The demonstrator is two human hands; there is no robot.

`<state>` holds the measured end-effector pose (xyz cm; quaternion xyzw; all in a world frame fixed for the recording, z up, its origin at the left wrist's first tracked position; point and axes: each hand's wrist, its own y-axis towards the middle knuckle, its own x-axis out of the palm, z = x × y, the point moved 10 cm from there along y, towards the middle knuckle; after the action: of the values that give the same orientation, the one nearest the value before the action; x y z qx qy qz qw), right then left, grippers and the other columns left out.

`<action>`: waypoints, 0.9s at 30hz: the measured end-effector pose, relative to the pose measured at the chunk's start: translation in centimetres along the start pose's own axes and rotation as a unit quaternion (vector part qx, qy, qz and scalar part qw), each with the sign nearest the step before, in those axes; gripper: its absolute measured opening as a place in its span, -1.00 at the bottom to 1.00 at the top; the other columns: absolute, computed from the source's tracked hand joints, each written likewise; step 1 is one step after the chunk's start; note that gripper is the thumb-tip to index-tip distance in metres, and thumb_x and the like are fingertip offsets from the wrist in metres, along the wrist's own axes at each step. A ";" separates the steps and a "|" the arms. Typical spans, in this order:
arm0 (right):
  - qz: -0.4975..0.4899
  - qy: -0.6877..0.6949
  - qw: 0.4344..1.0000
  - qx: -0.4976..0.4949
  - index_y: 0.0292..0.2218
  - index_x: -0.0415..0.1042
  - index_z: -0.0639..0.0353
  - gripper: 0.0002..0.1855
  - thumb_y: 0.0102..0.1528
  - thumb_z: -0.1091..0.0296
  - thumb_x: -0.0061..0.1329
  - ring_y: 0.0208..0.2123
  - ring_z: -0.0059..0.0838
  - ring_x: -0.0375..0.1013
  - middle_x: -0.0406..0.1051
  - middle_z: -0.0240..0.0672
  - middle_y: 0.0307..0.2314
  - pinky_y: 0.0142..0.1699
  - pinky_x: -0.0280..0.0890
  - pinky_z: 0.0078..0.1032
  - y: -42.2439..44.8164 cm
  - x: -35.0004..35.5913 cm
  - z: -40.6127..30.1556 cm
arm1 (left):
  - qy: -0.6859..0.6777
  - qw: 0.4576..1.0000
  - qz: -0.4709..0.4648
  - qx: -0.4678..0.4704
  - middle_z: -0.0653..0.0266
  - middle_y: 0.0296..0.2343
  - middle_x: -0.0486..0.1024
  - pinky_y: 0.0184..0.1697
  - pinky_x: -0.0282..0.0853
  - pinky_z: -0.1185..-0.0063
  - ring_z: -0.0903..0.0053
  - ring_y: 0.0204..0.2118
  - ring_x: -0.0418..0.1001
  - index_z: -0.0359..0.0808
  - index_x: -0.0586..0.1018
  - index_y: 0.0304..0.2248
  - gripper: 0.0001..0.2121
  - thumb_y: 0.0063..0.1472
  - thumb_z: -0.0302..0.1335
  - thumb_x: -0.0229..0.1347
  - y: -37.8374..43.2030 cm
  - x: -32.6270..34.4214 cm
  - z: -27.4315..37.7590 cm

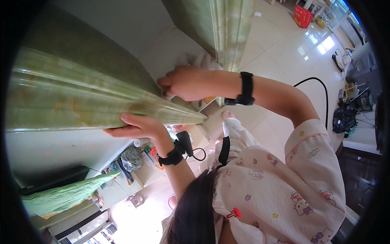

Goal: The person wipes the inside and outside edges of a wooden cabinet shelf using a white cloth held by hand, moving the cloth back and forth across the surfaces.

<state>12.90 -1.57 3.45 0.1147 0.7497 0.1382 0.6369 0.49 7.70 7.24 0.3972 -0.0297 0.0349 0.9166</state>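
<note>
A green marble-look frame point(91, 97) with glossy mouldings runs from the left towards the middle, bordering a shaded recess. Against its lower edge rests my left hand point(143, 126), thumb on the stone-like face and a finger stretched along the edge, apart from the thumb. My right hand point(182, 84) is closed on a whitish cloth point(199, 61), just above the frame's inner side. The cloth bunches out behind the hand, and a bit shows below the fingers. Some motion blur covers this hand. A second green frame post point(231, 30) stands beyond the recess.
Below the left hand, a counter point(152, 175) carries a bagged bundle point(132, 158) and several small packets. A green cloth point(70, 193) drapes near a dark screen point(58, 180). Tiled floor point(274, 55) spreads at upper right, with a red bag point(302, 16) and a black plastic bag point(344, 119).
</note>
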 end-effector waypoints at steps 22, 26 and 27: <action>0.329 -0.111 0.917 0.195 -0.51 0.37 0.07 -0.82 -0.29 0.35 -0.02 -0.45 -0.42 0.25 0.26 -0.46 -0.49 -0.37 0.11 -0.45 -8.2 2.0 -0.7 | 0.018 0.999 -0.036 0.006 -0.18 -0.04 0.12 -0.10 0.25 0.35 0.14 -0.08 0.25 -0.52 -0.02 0.09 -0.39 0.24 -0.22 -0.13 0.2 -0.6 -0.8; 0.416 -0.188 0.824 0.335 -0.51 0.36 0.07 -0.79 -0.34 0.41 -0.03 -0.46 -0.38 0.28 0.31 -0.42 -0.46 -0.36 0.11 -0.42 -12.9 0.6 2.6 | 0.003 0.999 -0.040 0.017 -0.20 -0.02 0.09 -0.08 0.24 0.36 0.15 -0.07 0.24 -0.52 -0.04 0.10 -0.38 0.23 -0.23 -0.12 0.0 -0.5 -0.6; 0.420 -0.159 0.834 0.321 -0.52 0.36 0.07 -0.80 -0.34 0.41 -0.03 -0.46 -0.38 0.28 0.31 -0.42 -0.46 -0.35 0.11 -0.42 -12.3 1.7 2.2 | -0.008 0.999 -0.039 0.017 -0.20 -0.02 0.09 -0.07 0.24 0.37 0.16 -0.06 0.24 -0.52 -0.04 0.10 -0.37 0.23 -0.23 -0.12 0.0 -0.2 -0.4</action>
<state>14.88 -12.33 -2.78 0.6370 0.5198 0.1238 0.5556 0.26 7.97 6.91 0.4140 -0.0208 -0.0035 0.9101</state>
